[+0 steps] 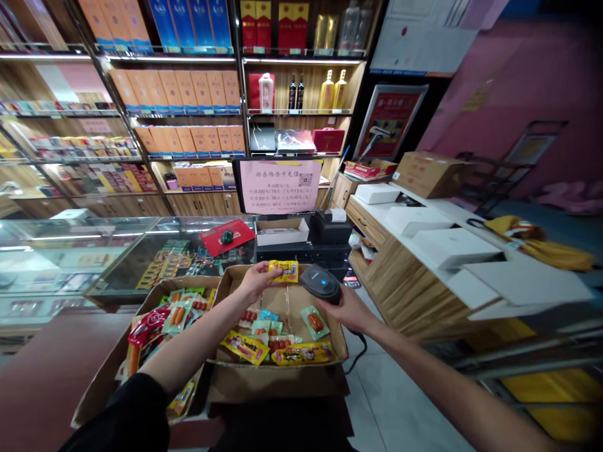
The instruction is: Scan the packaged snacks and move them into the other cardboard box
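Note:
My left hand (257,279) pinches a small yellow snack packet (285,270) by its left end, above the far part of an open cardboard box (277,375). Wrapped round the handle of a black barcode scanner (321,282) with a blue light is my right hand (347,307); the scanner's head is just right of the packet. Sausage packets lie in the box, among them a green one (315,322) and long yellow ones (304,353). A second box (89,392) at the left holds many mixed packets, partly hidden by my left forearm.
Behind the boxes stand a screen with a pink paper sign (277,186), a receipt printer (330,227) and a white tray (282,233). A red envelope (228,237) lies on the glass counter (113,251). White boxes (455,248) fill the right counter; shelves of bottles and cartons line the back.

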`<state>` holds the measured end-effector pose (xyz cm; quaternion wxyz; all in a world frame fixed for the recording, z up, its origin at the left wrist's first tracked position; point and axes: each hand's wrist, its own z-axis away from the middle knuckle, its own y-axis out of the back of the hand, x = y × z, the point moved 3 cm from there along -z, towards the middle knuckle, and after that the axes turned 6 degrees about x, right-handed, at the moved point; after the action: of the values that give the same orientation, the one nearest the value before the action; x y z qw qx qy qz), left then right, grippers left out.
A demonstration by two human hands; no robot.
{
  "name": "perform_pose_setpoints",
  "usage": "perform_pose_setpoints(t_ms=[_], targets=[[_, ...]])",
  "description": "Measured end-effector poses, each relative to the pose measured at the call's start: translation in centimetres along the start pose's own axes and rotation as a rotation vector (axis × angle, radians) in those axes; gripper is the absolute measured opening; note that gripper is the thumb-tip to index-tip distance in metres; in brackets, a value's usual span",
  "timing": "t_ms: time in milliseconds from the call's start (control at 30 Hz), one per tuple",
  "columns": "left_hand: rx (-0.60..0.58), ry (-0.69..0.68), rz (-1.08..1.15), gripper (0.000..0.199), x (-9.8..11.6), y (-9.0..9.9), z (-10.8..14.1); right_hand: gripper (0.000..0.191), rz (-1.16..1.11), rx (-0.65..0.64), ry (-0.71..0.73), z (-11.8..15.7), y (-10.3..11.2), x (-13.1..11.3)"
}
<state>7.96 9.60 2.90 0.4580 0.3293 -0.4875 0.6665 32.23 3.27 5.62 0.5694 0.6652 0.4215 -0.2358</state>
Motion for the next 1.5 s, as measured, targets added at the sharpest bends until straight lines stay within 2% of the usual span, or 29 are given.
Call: perform_pose_setpoints(t_ms=[100, 200, 333, 433, 567, 800, 1200, 1267, 1333, 1400, 1500], targets=[[0.003, -0.092, -0.006, 0.044, 0.0, -0.3, 1.1, 0.032, 0.014, 0.006, -0.001, 1.4, 0.9, -1.5], [0.009, -0.170, 0.018, 0.044, -0.4, -0.8, 2.7, 0.028, -0.072, 0.033, -0.049, 3.6, 1.5, -3.3], [0.022, -0.186, 0.018, 0.048, -0.9, -1.6, 4.2, 0.028, -0.097, 0.081, -0.098, 5.0, 1.1, -4.1], [0.042, -0.181, 0.031, 0.052, -0.9, -1.9, 4.4, 0.027, -0.035, 0.124, -0.108, 4.9, 0.7, -3.4], [0.050, -0.184, 0.038, 0.051, -0.6, -1.8, 4.3, 0.027, -0.019, 0.102, -0.114, 4.5, 0.5, -2.8], [0.056, -0.205, 0.024, 0.053, -0.3, -1.7, 4.6, 0.029, -0.080, 0.064, -0.067, 4.6, -0.1, -2.8], [0.042, -0.216, 0.028, 0.052, 0.0, -1.8, 4.5, 0.030, -0.036, 0.115, -0.073, 4.0, -0.1, -3.3], [0.075, -0.239, 0.035, 0.051, -0.1, -0.6, 4.4, 0.031, -0.021, 0.120, -0.060, 3.9, 0.2, -3.5], [0.146, -0.266, 0.034, 0.051, -0.1, 1.9, 4.5, 0.032, -0.005, 0.129, -0.048, 3.7, 0.4, -3.7], [0.262, -0.297, 0.047, 0.051, 0.2, 5.6, 5.0, 0.032, 0.020, 0.141, -0.051, 3.4, 0.5, -3.7], [0.494, -0.368, 0.078, 0.053, 1.3, 12.3, 7.0, 0.030, 0.068, 0.142, -0.070, 2.8, 0.4, -3.6]])
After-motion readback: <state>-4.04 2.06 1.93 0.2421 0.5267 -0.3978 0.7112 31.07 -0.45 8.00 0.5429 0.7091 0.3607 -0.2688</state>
